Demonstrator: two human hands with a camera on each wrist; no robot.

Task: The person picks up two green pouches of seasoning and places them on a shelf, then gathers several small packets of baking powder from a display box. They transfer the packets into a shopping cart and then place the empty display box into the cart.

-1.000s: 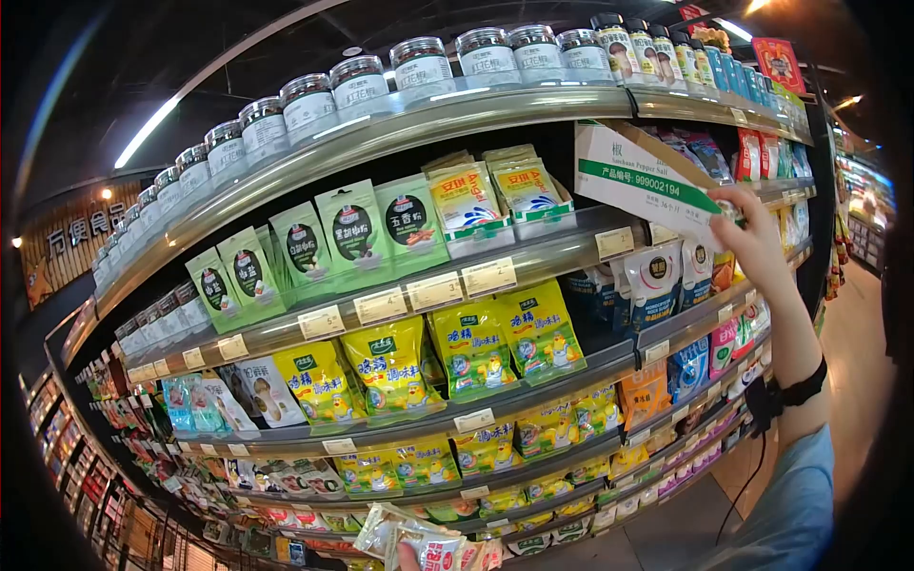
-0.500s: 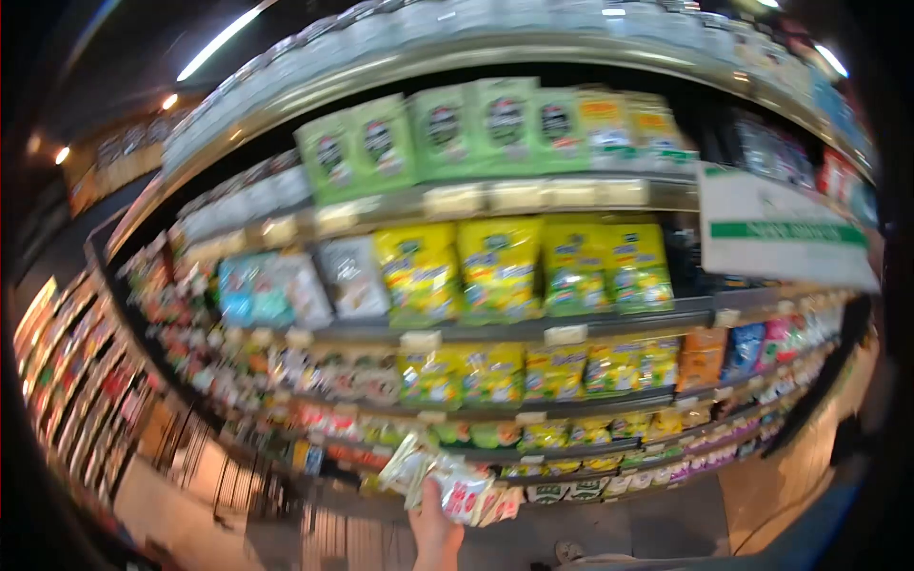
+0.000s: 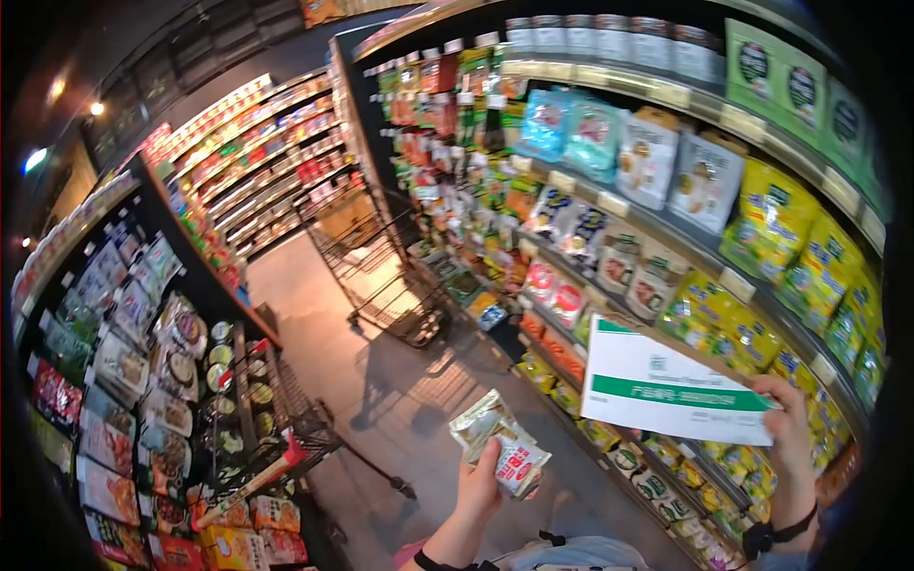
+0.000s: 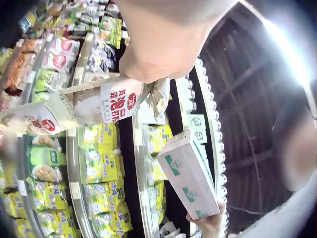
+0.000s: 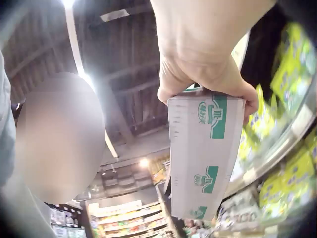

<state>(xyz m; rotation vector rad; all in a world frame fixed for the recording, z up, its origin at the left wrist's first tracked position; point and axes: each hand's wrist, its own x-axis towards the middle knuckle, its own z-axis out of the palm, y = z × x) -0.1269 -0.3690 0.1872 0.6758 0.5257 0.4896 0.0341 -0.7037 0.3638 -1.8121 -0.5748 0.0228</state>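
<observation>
My left hand grips several small foil packets with red print, the thumb lying across the front one. They spread out below the hand in the left wrist view, pale packets with red lettering. My right hand holds a white cardboard box by its right end, with a green stripe and printed text facing me. Green logos run along the box's underside in the right wrist view, where thumb and fingers clasp opposite sides of one end. What the box contains is hidden.
Shelves to the right carry yellow seasoning bags, green pouches and jars. A wire shopping cart stands in the aisle ahead. Another cart with a red handle is at lower left, beside a rack of packaged food.
The view has swung left from the shelf to the aisle. My right hand has brought the box down and away from the upper shelf. The left hand, still holding the packets, has come higher into view.
</observation>
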